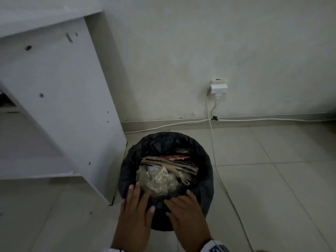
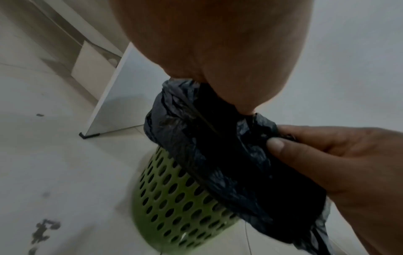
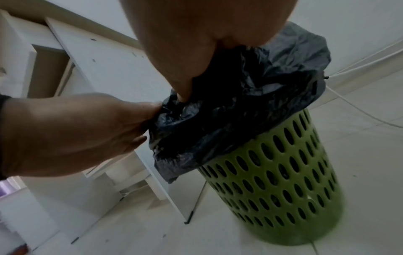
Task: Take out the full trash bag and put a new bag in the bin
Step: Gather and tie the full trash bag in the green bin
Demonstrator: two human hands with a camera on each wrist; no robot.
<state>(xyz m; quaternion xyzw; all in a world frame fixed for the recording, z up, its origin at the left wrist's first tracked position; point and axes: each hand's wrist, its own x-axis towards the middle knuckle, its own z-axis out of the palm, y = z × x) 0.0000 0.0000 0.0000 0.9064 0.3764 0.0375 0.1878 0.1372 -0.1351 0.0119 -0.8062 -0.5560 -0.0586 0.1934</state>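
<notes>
White board panel (image 1: 54, 99) leans at far left; beside it the green perforated plastic bin (image 3: 283, 181) holds the full black plastic trash bag (image 1: 163, 142). Left hand (image 1: 135, 211) seemingly pinches its near rim; right hand (image 1: 185, 213) pinches it too. Next: lift. Only wrist views show the pinches.

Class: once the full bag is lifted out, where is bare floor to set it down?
Bare tiles lie right of the bin, beyond the white cable, and left of the hands, in front of the white cabinet panel. Crowded: the gap between bin and panel, and the cabled wall edge.
</notes>
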